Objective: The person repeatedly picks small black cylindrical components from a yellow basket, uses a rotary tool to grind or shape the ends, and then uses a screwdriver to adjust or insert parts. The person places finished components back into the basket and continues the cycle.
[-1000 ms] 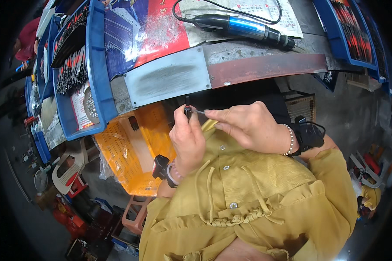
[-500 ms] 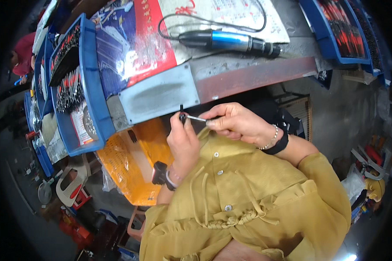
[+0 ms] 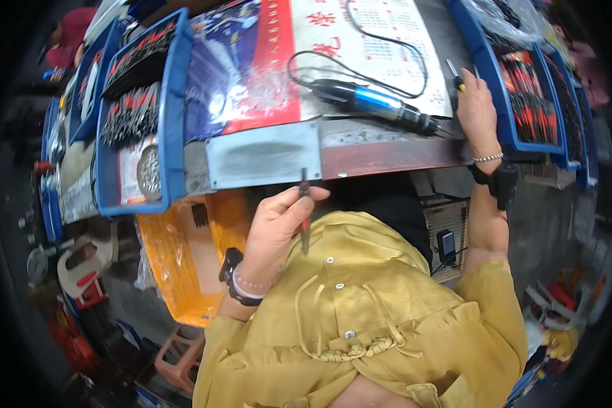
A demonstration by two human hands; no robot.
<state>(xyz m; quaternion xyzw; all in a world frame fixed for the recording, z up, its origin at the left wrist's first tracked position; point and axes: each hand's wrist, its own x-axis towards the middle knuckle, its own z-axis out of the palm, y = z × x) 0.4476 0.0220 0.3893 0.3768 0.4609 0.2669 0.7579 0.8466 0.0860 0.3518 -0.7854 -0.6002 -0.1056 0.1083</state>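
Note:
My left hand (image 3: 272, 228) is closed in a pinch in front of the bench edge. Between its fingers is a slim black-and-red tool (image 3: 304, 221), pointing up and down; its exact kind is hard to make out. My right hand (image 3: 478, 112) is stretched out to the bench's right side, beside a blue bin. Its fingers curl at a screwdriver (image 3: 461, 85) with a yellow-and-black handle and a thin metal shaft, partly hidden by the hand. A grey metal plate (image 3: 264, 156) lies at the bench's front edge, just beyond my left hand.
A corded electric screwdriver (image 3: 374, 105) lies on a printed sheet (image 3: 381, 34). Blue bins of black-and-red parts flank the bench, one left (image 3: 173, 122) and one right (image 3: 503, 102). A round dish of small metal pieces (image 3: 149, 173) sits in the left bin. Below stands an orange crate (image 3: 177, 272).
My right hand has left my left hand and moved far right to the bench beside the bin. My left hand keeps its tool, whose red part and lower end now show.

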